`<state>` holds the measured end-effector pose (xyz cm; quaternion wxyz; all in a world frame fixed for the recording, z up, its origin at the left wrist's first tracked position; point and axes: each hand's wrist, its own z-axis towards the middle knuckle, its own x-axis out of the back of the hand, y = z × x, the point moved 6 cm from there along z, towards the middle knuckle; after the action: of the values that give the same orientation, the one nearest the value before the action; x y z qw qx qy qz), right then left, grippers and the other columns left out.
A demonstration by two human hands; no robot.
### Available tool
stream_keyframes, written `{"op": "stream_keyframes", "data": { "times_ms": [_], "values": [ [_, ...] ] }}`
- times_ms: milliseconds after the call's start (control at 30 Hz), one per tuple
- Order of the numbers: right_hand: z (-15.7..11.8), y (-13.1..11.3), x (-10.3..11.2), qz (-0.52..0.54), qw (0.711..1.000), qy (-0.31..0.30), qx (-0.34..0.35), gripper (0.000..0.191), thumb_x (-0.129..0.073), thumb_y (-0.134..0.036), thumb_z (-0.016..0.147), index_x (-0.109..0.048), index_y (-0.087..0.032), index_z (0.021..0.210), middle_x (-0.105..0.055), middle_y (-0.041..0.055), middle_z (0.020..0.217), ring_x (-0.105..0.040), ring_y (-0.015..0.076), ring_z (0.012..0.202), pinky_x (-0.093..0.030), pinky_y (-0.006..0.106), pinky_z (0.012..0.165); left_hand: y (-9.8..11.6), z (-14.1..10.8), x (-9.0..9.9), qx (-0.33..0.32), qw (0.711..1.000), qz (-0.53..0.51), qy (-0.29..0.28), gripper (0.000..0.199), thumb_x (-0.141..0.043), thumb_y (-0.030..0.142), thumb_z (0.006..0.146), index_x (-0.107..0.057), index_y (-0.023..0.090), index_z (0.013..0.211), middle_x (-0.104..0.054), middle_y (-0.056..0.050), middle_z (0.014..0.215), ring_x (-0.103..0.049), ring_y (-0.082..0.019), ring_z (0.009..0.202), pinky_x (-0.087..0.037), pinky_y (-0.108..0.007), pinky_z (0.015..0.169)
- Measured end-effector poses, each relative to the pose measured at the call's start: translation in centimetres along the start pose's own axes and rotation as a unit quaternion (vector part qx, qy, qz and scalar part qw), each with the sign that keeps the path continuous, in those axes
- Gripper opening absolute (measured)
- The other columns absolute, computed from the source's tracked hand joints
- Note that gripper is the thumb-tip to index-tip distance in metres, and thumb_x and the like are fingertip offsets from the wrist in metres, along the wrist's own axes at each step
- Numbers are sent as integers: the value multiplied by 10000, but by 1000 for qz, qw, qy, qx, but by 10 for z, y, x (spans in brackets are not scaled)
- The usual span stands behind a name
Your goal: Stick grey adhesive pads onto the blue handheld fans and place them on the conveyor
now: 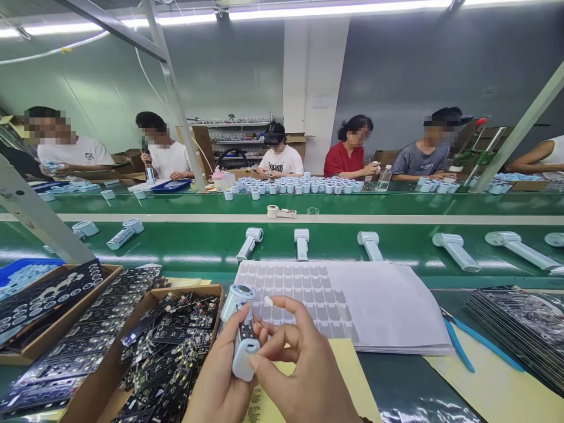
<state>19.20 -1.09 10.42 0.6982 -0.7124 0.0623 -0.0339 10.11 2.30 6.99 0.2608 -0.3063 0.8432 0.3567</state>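
In our left hand [222, 373], curled closed around its handle, we hold a pale blue device [245, 352] near us, left of the white sheets [388, 305]. It has a round head and a rounded base with a small slot; a dark circuit board [247, 331] shows between. Our right hand [304, 364] pinches the base, index finger raised with a small white piece [268, 301] at its tip — too small to identify. Fingers hide much of the handle.

Cardboard box [100, 383] left of the hands [222, 376]
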Motion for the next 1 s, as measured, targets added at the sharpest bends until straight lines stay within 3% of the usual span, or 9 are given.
{"op": "stream_keyframes", "data": {
  "times_ms": [600,767,833,900,1000],
  "values": [
    [0,-4,-2,-33,999,-11,3,621,-628,-134,661,-502,-190,1266,-729,-28,704,-695,234,1079,-589,335,910,0,1,4,-25,999,-36,11,229,-466,145,948,-534,153,730,-531,-1,592,-552,-77,467,-519,-179,465],
    [-6,-1,-5,-88,993,-7,78,703,-647,-132,680,-471,-230,1354,-735,-35,751,-695,235,1085,-596,338,910,-4,-5,2,9,996,-84,15,247,-446,198,969,-522,183,735,-545,-3,613,-573,-74,480,-533,-159,476],
    [-8,-2,-6,-144,982,10,119,759,-686,-158,697,-435,-269,1405,-727,-24,814,-707,259,1045,-606,379,883,-7,-9,2,24,994,-104,32,245,-434,204,975,-519,194,746,-563,-7,634,-592,-75,485,-532,-144,470],
    [-8,-4,-3,-183,974,39,131,860,-759,-193,661,-404,-296,1438,-705,23,996,-702,287,1011,-618,410,823,-9,-13,4,40,992,-111,50,223,-422,203,982,-537,179,792,-573,-15,655,-599,-68,477,-522,-121,460],
    [-3,2,3,-129,989,37,70,962,-800,-228,628,-350,-296,1476,-591,77,1200,-686,261,948,-623,357,712,-10,-14,6,66,990,-117,54,204,-405,197,991,-574,100,929,-589,-38,689,-594,-53,466,-519,-100,463]
  ]
}}
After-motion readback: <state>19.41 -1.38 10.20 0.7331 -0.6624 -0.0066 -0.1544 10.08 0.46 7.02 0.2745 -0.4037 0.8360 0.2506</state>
